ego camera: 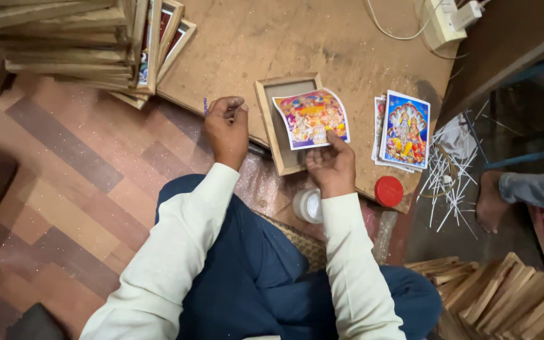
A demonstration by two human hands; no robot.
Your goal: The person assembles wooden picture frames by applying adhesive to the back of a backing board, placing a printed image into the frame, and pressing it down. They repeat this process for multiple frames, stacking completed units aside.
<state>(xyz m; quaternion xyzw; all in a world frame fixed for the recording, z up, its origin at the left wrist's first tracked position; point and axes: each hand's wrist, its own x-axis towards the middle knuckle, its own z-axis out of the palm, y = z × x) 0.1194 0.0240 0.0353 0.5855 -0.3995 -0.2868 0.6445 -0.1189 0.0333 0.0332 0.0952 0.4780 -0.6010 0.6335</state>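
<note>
Holding a colourful print over an empty wooden frame at centre frame, the right hand pinches its lower edge; the print is not yet seated. The left hand is closed around what may be a small pen. More prints wait on the worktop; finished frames stack upper left. A white jar sits open, contents unclear, its red lid beside it.

Picture-framing workshop, floor-level; you sit at a low wooden board dusted with glitter; stacked wooden frames at your upper left; loose colour prints on the board; cut wooden strips piled at your lower right.
</note>
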